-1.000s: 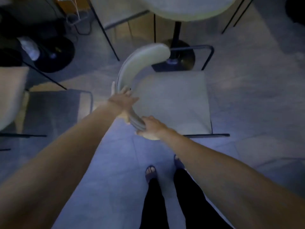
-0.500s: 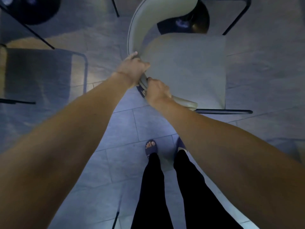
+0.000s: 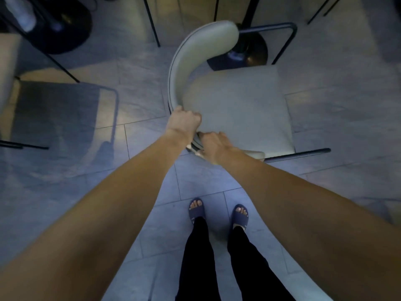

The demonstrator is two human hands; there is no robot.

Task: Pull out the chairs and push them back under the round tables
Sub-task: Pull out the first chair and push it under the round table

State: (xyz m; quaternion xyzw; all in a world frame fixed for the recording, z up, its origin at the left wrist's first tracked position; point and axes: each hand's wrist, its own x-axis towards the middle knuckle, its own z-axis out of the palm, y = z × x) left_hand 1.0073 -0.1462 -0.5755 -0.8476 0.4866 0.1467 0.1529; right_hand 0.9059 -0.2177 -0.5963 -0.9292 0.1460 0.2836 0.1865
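A pale chair with a curved backrest [image 3: 191,59] and a square seat [image 3: 236,107] stands on the tiled floor in front of me. Its dark metal frame [image 3: 290,33] shows at the far side. My left hand [image 3: 183,122] is closed around the backrest's near curve. My right hand [image 3: 214,145] grips the same backrest just beside it, lower and to the right. The round table's black base [image 3: 240,55] and pole lie just beyond the chair; the tabletop is out of view.
A second chair [image 3: 6,72] sits at the left edge, its thin black legs reaching across the floor. Another black round table base [image 3: 63,25] is at top left. My feet in dark slippers [image 3: 217,213] stand on the tiles just behind the chair.
The view tipped down and then back up, so the table base shows again. Both hands kept hold of the backrest, and my feet now stand side by side.
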